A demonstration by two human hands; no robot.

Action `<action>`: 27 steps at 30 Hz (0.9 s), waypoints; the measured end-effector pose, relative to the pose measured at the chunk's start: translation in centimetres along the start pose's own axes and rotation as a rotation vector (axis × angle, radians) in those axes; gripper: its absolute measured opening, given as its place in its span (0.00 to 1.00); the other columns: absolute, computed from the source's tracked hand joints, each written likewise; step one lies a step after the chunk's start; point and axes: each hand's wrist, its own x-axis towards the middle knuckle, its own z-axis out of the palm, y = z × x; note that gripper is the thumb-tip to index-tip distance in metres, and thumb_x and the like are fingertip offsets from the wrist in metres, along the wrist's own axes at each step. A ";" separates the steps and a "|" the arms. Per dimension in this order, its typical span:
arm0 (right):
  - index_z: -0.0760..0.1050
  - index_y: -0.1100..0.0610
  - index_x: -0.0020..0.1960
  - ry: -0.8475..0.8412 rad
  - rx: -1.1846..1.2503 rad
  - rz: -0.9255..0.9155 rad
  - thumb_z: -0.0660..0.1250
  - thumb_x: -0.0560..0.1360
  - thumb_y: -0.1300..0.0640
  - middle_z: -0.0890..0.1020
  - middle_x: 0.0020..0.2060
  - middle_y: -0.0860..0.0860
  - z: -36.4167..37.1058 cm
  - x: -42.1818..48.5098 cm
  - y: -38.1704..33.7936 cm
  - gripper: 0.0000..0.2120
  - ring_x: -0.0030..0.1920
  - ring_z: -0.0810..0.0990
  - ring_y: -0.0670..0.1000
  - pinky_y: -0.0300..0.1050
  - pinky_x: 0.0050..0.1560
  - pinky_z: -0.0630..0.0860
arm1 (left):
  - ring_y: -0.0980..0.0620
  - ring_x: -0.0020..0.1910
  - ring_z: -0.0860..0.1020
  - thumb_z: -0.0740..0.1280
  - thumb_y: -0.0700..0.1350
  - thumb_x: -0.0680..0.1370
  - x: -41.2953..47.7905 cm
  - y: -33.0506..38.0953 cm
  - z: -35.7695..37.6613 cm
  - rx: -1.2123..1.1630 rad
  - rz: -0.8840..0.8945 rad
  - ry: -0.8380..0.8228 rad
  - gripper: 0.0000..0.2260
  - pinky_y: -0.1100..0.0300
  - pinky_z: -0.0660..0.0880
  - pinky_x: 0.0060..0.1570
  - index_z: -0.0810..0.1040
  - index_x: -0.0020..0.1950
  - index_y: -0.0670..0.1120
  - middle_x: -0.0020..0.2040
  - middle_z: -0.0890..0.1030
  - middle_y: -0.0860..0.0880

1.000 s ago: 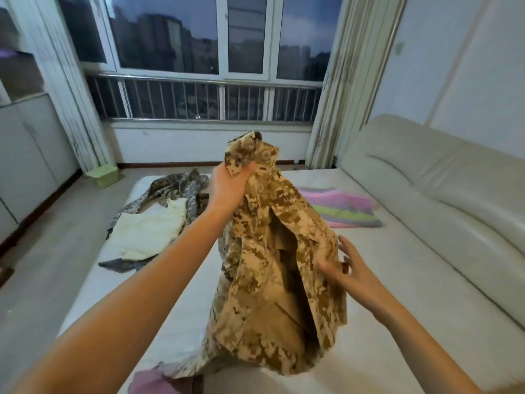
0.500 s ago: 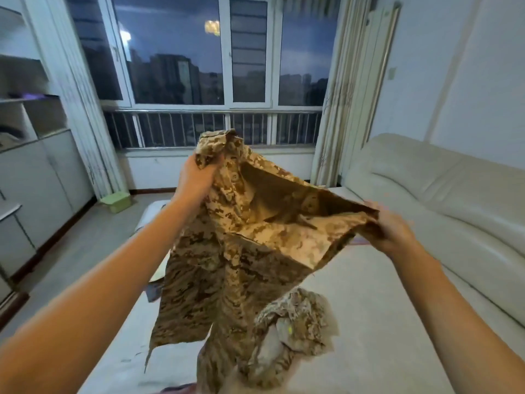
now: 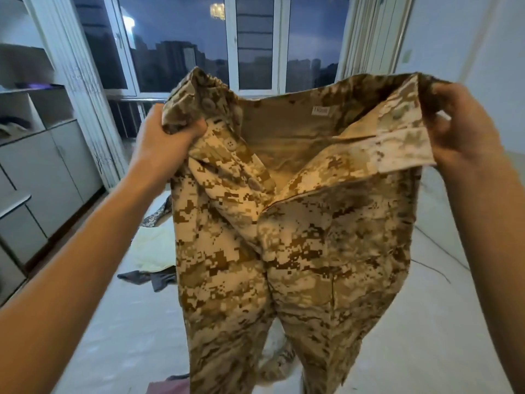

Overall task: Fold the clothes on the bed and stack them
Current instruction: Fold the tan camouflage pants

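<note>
I hold tan digital-camouflage trousers [image 3: 298, 237] up in front of me above the bed [image 3: 119, 336]. My left hand [image 3: 167, 140] grips the bunched left end of the waistband, by the buttons. My right hand [image 3: 466, 132] grips the right end of the waistband. The waist is spread wide and open, showing the plain tan lining and a small white size label. Both legs hang down toward the mattress, and their lower ends run out of view.
Behind the trousers on the bed lie a pale yellow garment [image 3: 154, 251], a dark grey cloth [image 3: 153, 278] and grey camouflage clothing [image 3: 154, 217]. A pink cloth [image 3: 170, 386] lies at the near edge. Grey cabinets [image 3: 37, 172] stand left, a window [image 3: 227, 44] ahead.
Both hands have risen and moved apart, stretching the waistband wide. The right hand, open beside the cloth a second ago, now grips it. The view has tilted up.
</note>
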 end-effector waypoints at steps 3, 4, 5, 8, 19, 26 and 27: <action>0.76 0.62 0.47 0.051 -0.050 0.166 0.63 0.76 0.60 0.84 0.35 0.53 -1.2 3.4 4.5 0.05 0.36 0.85 0.49 0.41 0.39 0.81 | 0.55 0.47 0.78 0.69 0.48 0.74 0.9 -5.9 3.8 0.103 -0.108 -0.024 0.14 0.61 0.74 0.43 0.70 0.57 0.49 0.49 0.78 0.52; 0.76 0.62 0.42 0.087 -0.082 0.237 0.62 0.76 0.62 0.83 0.31 0.54 -2.1 4.8 6.8 0.07 0.31 0.84 0.49 0.41 0.36 0.81 | 0.52 0.49 0.78 0.69 0.49 0.74 0.9 -8.8 5.2 0.161 -0.155 -0.039 0.15 0.57 0.74 0.46 0.71 0.58 0.48 0.50 0.78 0.51; 0.74 0.62 0.37 0.129 -0.134 0.314 0.61 0.76 0.63 0.82 0.29 0.55 -3.3 6.1 9.4 0.10 0.28 0.83 0.49 0.41 0.36 0.81 | 0.49 0.51 0.77 0.69 0.49 0.74 0.6 -12.1 6.7 0.238 -0.206 -0.052 0.17 0.54 0.74 0.49 0.71 0.60 0.47 0.52 0.78 0.49; 0.72 0.62 0.36 0.167 -0.272 0.520 0.58 0.77 0.65 0.80 0.29 0.56 -7.8 9.8 19.4 0.12 0.24 0.81 0.49 0.39 0.31 0.80 | 0.43 0.57 0.76 0.67 0.53 0.74 -1.1 -22.6 11.0 0.413 -0.376 -0.144 0.21 0.52 0.73 0.52 0.71 0.64 0.47 0.58 0.78 0.45; 0.49 0.53 0.77 -0.350 -1.068 1.123 0.65 0.77 0.53 0.59 0.74 0.52 -32.9 -6.0 56.6 0.35 0.71 0.64 0.54 0.38 0.53 0.72 | 0.43 0.59 0.75 0.71 0.48 0.74 -27.0 -53.2 16.5 0.500 -1.011 -0.517 0.29 0.56 0.73 0.51 0.65 0.71 0.41 0.65 0.73 0.41; 0.52 0.54 0.76 -0.345 -1.507 0.991 0.66 0.72 0.40 0.60 0.74 0.55 -39.5 -13.4 63.0 0.40 0.72 0.61 0.57 0.53 0.70 0.64 | 0.42 0.66 0.70 0.73 0.46 0.72 -38.1 -59.4 15.8 0.547 -1.074 -0.272 0.34 0.46 0.69 0.64 0.61 0.73 0.44 0.68 0.71 0.43; 0.52 0.53 0.76 -0.344 -1.498 0.949 0.64 0.72 0.36 0.59 0.74 0.54 -39.0 -13.3 63.2 0.41 0.72 0.62 0.57 0.54 0.70 0.64 | 0.42 0.65 0.72 0.73 0.46 0.72 -38.2 -59.7 15.7 0.477 -1.112 -0.242 0.33 0.48 0.69 0.63 0.62 0.72 0.44 0.66 0.73 0.43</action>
